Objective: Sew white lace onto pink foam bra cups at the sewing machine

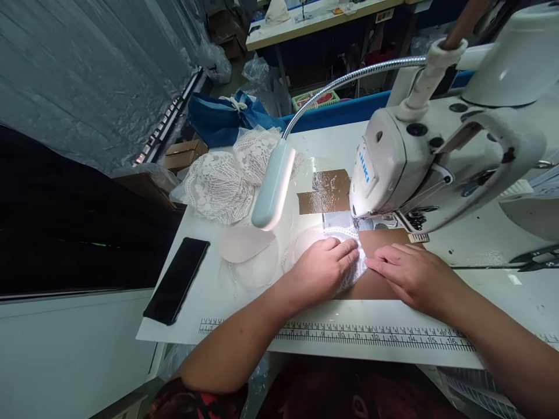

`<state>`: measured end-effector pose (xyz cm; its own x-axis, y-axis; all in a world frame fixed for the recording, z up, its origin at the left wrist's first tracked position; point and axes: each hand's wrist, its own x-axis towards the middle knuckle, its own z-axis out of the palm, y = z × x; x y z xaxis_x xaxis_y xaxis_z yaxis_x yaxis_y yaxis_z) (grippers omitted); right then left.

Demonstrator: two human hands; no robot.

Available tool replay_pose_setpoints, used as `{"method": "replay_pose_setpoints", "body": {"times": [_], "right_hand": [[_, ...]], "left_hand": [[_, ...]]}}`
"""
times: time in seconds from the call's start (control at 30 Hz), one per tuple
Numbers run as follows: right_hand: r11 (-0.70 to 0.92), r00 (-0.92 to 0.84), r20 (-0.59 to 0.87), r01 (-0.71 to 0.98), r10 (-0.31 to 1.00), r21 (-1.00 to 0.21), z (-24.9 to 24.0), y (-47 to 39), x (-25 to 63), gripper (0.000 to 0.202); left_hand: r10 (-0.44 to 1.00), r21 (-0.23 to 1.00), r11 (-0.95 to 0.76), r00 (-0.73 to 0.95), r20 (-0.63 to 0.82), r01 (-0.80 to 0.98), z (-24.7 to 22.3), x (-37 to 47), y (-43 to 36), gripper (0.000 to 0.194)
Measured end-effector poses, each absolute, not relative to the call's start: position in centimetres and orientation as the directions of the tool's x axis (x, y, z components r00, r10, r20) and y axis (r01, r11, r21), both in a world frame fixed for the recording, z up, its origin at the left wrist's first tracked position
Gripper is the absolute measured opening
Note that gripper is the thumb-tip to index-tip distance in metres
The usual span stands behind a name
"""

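Note:
A white lace bra cup (349,279) lies on the sewing machine bed under the bright light, at the needle end of the sewing machine (379,157). My left hand (325,265) rests flat on it, fingers stretched toward the presser foot and covering much of the lace. On the other side, my right hand (408,270) has its thumb and forefinger closed at the cup's right edge, over a brown patch (375,291) on the bed. The needle tip itself is hard to make out.
Lace cups (218,186) are piled at the left rear beside a lamp head (274,186). Plain cup pieces (248,262) and a black phone (177,281) lie left. A printed ruler (375,336) runs along the front edge. Scissors (539,256) lie far right.

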<state>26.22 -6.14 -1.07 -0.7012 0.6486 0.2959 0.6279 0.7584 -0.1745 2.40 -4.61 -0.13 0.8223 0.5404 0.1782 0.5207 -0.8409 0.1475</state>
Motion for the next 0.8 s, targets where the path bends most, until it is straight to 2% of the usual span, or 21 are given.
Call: {"method": "replay_pose_setpoints", "body": {"times": [0.47,0.8], "right_hand": [[0.717,-0.657,0.298,0.669,0.693,-0.194,-1.2,-6.1,25.9,0.032],[0.634,-0.592,0.324,0.773,0.738,-0.030,-0.6,-4.9,24.1,0.031]], "left_hand": [[0.562,0.143,-0.826,0.817,0.129,0.546,0.2,2.6,-3.6,0.041],[0.539,0.101,-0.841,0.838,0.083,0.531,0.4,1.8,0.5,0.046]]}}
